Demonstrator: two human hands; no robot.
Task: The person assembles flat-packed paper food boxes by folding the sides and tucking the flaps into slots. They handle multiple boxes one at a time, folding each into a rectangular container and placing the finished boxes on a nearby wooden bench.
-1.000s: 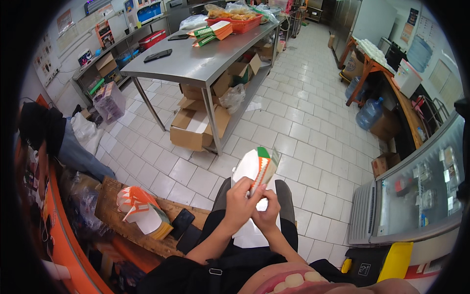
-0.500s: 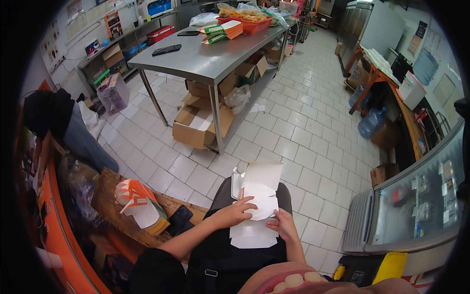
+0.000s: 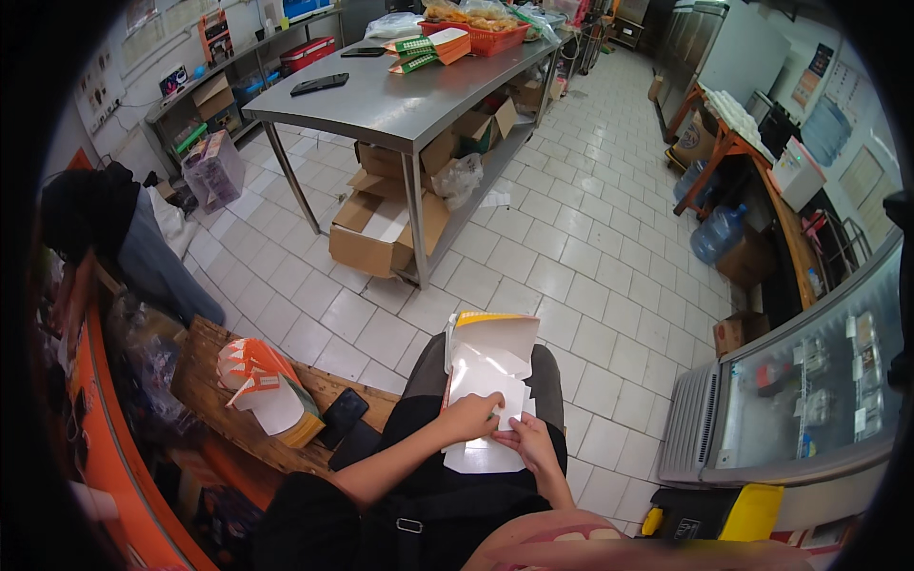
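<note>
A partly folded paper food box (image 3: 481, 369), white inside with a yellow-and-orange edge showing at its far end, lies across my lap. My left hand (image 3: 471, 417) has its fingers curled in on the box's near right part. Close beside it, my right hand (image 3: 531, 443) pinches the right edge of the same box, thumb on top. White flaps stick out below the hands, and the fingertips partly hide the fold between them. On the wooden bench (image 3: 205, 366) to my left lies a stack of flat orange, white and green paper boxes (image 3: 276, 404).
A black phone (image 3: 345, 409) lies beside the stack. Ahead stands a steel table (image 3: 381, 109) with cartons below and a red basket (image 3: 486, 40) on top. A glass-front fridge (image 3: 809, 381) and a black-and-yellow bin (image 3: 719, 514) are at my right.
My left hand has gone from spread fingers to curled ones and moved slightly right and down. The box's far panel has tilted, showing more yellow edge. My right hand has shifted slightly left.
</note>
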